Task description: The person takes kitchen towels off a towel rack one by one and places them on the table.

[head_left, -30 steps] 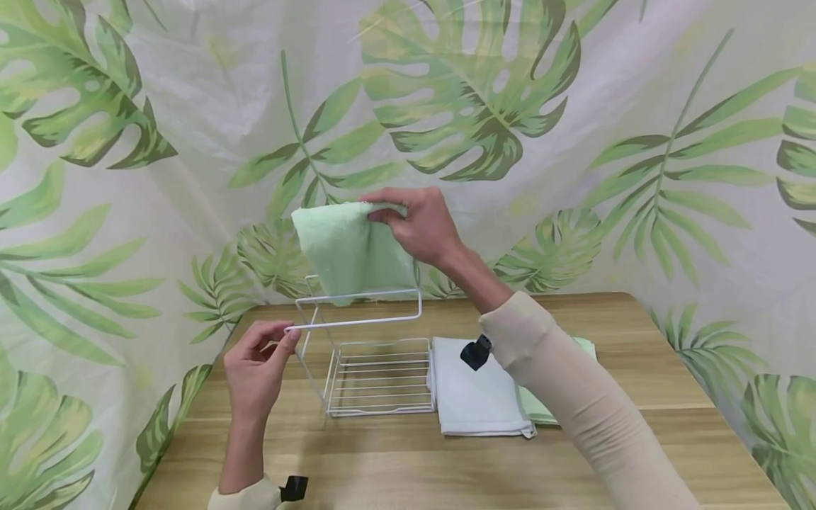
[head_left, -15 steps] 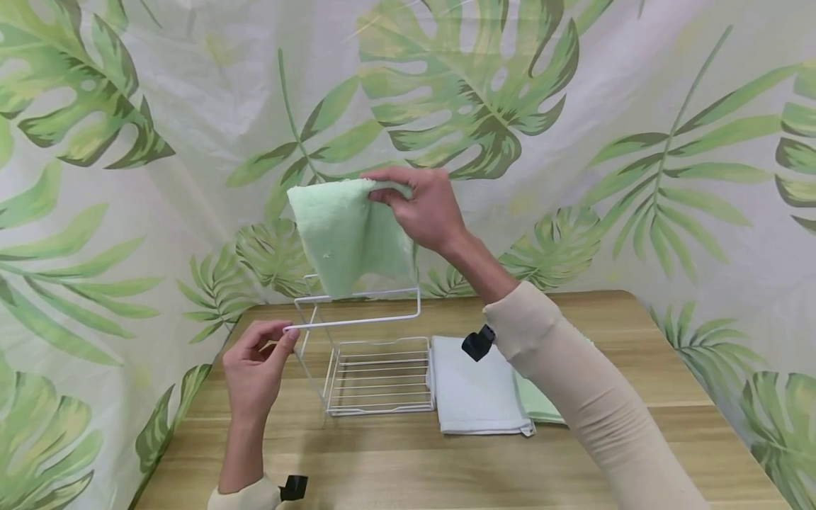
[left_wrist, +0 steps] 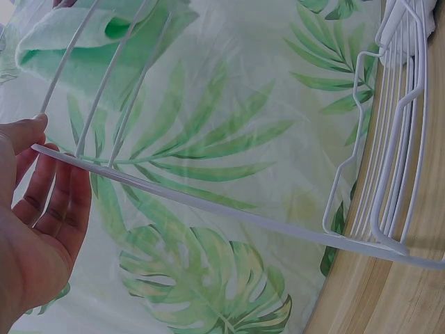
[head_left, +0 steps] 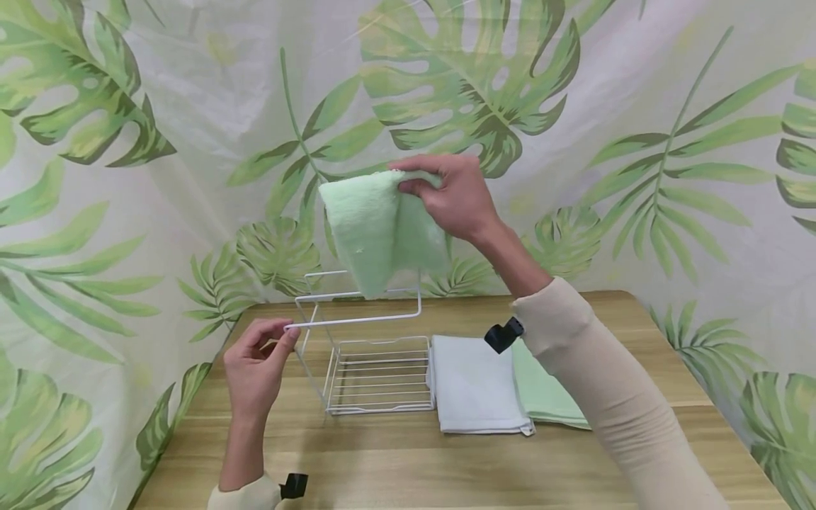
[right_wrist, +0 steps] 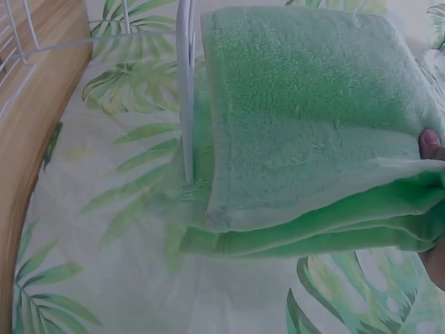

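Note:
My right hand (head_left: 455, 195) pinches the top of a folded green towel (head_left: 366, 223), which hangs just above the white wire rack (head_left: 357, 321). In the right wrist view the towel (right_wrist: 313, 104) hangs in several layers beside a rack bar (right_wrist: 185, 90), and only part of the hand (right_wrist: 432, 146) shows at the edge. At the rack's front left corner, my left hand (head_left: 258, 368) pinches the upper bar between thumb and fingers. The left wrist view has this hand (left_wrist: 42, 209) on the corner of the white frame (left_wrist: 208, 204).
Right of the rack's bottom shelf (head_left: 382, 409), a folded white towel (head_left: 478, 389) lies on the wooden table (head_left: 382, 467). Another green towel (head_left: 551, 397) lies partly under it. A leaf-print curtain (head_left: 191, 142) hangs behind the table.
My right hand has lifted the green towel up from the rack's upper bars, then shifted it to the right. The left hand stays on the rack, which has not moved.

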Demonstrator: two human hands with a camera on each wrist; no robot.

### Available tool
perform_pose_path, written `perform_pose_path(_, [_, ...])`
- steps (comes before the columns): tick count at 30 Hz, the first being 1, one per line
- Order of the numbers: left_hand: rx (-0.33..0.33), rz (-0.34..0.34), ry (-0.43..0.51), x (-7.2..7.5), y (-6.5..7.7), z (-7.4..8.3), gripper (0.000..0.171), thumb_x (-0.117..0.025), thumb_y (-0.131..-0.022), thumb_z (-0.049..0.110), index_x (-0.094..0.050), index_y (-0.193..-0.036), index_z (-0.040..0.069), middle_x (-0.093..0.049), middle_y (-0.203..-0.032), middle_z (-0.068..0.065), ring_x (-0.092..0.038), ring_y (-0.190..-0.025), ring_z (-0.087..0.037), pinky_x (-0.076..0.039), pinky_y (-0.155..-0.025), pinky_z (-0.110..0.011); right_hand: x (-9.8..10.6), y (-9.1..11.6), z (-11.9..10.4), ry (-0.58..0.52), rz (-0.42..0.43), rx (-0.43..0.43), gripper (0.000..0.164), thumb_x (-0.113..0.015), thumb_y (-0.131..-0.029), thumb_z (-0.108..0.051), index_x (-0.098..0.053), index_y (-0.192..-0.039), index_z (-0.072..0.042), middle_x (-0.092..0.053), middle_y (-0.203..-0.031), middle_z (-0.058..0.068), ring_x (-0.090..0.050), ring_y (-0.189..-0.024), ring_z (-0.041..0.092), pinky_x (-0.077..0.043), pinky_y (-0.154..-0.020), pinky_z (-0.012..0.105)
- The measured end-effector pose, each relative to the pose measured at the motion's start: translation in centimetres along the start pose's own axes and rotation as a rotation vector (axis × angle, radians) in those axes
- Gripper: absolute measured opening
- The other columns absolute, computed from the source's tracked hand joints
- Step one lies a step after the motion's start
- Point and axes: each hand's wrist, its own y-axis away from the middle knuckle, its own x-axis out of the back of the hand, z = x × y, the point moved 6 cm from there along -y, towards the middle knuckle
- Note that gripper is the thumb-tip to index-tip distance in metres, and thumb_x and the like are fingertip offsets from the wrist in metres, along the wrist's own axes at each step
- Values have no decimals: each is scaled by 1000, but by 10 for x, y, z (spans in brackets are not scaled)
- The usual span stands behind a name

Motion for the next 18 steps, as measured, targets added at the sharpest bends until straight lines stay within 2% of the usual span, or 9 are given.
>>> perform_pose_path(6, [-2, 3, -7, 1, 0, 1, 15, -75, -91, -16, -70, -105, -18, -73, -91, 5, -69, -77, -2, -60, -68, -11, 19, 5, 9, 47, 4, -38, 21, -84, -92, -3, -84, -113, -7, -83, -113, 11, -80, -109, 24, -63, -94, 33])
perform_pose_path(9, [-6, 4, 22, 1, 0, 1, 15, -74, -90, -18, -69, -104, -20, -74, -91, 5, -70, -77, -2, -60, -68, -11, 32, 9, 15, 53, 18, -47, 21, -84, -92, -3, -85, -112, -7, -83, -112, 11, -81, -107, 26, -62, -94, 26])
perform_pose_path(12, [-10, 0, 62, 0, -1, 1, 15, -74, -89, -21, -68, -103, -22, -75, -91, 5, -70, -77, -2, -61, -67, -12, 47, 15, 22, 59, 35, -52, 20, -84, -92, -2, -85, -111, -7, -83, -110, 11, -81, -102, 25, -59, -89, 17])
perform_pose_path(18, [-15, -1, 93, -2, -2, 3, 15, -73, -88, -21, -67, -102, -24, -75, -91, 4, -71, -77, -3, -61, -66, -12, 75, 32, 31, 85, 71, -65, 19, -83, -92, -1, -85, -110, -7, -83, -107, 13, -72, -91, -10, -55, -85, 10])
